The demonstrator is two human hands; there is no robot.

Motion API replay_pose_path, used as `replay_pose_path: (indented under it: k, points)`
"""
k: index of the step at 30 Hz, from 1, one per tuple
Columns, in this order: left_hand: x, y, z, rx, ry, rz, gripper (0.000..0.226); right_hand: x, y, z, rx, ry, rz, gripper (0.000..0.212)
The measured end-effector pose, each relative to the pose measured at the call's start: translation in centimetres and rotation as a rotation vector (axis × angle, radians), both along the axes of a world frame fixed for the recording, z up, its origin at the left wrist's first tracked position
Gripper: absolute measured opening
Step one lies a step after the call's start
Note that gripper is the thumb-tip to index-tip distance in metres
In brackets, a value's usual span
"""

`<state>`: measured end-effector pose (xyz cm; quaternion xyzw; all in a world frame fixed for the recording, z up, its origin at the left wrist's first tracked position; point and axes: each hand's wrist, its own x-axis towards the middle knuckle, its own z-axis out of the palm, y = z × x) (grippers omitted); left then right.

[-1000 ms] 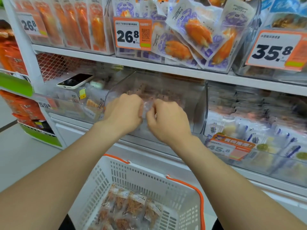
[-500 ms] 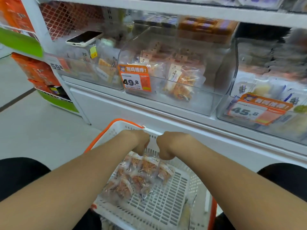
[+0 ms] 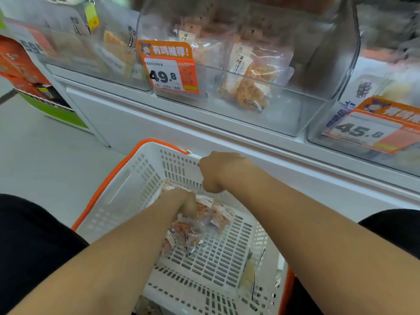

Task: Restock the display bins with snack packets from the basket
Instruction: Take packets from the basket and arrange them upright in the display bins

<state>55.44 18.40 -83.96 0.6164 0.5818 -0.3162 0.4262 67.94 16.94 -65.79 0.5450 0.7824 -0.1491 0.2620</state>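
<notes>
Basket point(image 3: 127, 178): white slotted plastic with an orange handle point(image 3: 97, 196), standing on the grey floor point(image 3: 45, 155) between the person's dark-clad knees.

Writing, all on the shelf beyond the basket:
- Straight past its far rim is an orange price tag point(image 3: 169, 69). It reads "49.8" under the heading "有鸣推荐!", with a cartoon face and a barcode strip. It is clipped to the front of a clear display bin point(image 3: 284, 114).
- Beyond and to the right is a second orange tag point(image 3: 366, 130), "45.8", blurred.
- Beyond and to the left is a neighbouring clear bin point(image 3: 91, 60). Its tag seems to begin "59", and the rest is unreadable. A small yellow tag point(image 3: 92, 15) hangs above it.
- The bin packets point(image 3: 250, 87) carry vertical black script on white labels, too small to read.

Snack packets point(image 3: 188, 233): clear wrappers with orange-brown contents, heaped on the basket's floor near its far wall.

Left hand point(image 3: 181, 201): down in that heap, fingers sunk among the packets. I cannot tell whether it grips one.

Right hand point(image 3: 219, 171): at the basket's far rim, knuckles up, fingers curled under. Anything it holds is hidden.

A pale packet point(image 3: 248, 276) stands against the basket's right wall.
</notes>
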Motion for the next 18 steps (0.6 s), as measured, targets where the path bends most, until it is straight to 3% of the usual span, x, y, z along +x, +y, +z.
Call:
replay_pose_path:
  k: [2,5,8,13,18]
  points:
    - [0.2,0.3,0.1,0.022,-0.07,0.033,0.043,-0.1,0.3,0.1,0.004,0.008,0.008,0.037]
    - [0.5,0.8,0.7,0.05,-0.141,0.087,0.013,0.1,0.5,0.3,0.0,0.007,0.011,0.025]
    - [0.2,1.1,1.0,0.043,-0.218,0.203,0.02,0.3,0.3,0.6,-0.001,0.012,-0.002,0.01]
    - [1.0,1.5,2.7,0.042,-0.279,0.296,0.019,1.4,-0.4,1.1,-0.03,-0.021,-0.007,0.026]
    - [1.0,1.9,7.9,0.196,-0.299,0.298,0.024,2.4,-1.3,2.0,-0.102,-0.135,-0.025,0.036]
